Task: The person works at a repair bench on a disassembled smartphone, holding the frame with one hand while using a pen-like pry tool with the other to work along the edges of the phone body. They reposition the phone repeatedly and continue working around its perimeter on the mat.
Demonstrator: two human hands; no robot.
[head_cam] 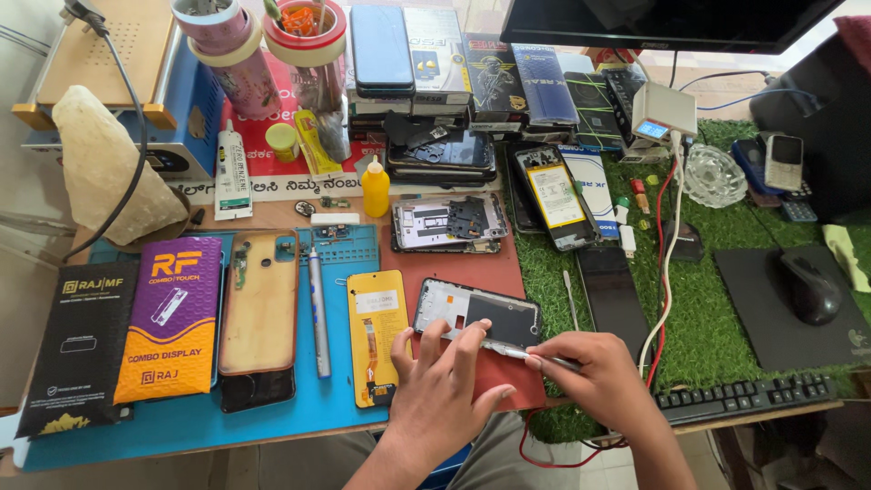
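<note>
Right grip (590, 367): pinched on a slim metal tool (494, 346), thumb and fingertips closed around its rear end, lower centre of the frame. Tool lying almost level, tip directed left onto the open phone frame (476, 315). Left grip (449, 381): unclenched, fingers spread, fingertips pressed on the lower edge of that phone frame and resting over the tool's forward part; nothing enclosed in it. Phone frame: dark, back removed, flat on a red mat (508, 381) at centre, slightly tilted, touching the left hand.

Just left of the frame: yellow display panel (376, 322) with orange flex cable, flat on the blue mat (299, 413). Further left: grey pen-shaped screwdriver (318, 313), then a tan-backed phone (260, 313), then a purple-and-orange display box (172, 318) and a black box (82, 345) at lower left.

Above the frame: second opened phone chassis (449, 222), yellow squeeze bottle (376, 189) beside it. Upper centre: stacked phones and boxed parts (454, 73). Right of centre: black glass panel (612, 295) on green turf mat (717, 299), white cable (670, 236) running down across it. Far right: black mouse (809, 286) on mouse pad; black keyboard (744, 395) at the lower right counter edge. Upper left: white glue tube (232, 172), blue heating unit (100, 82).
</note>
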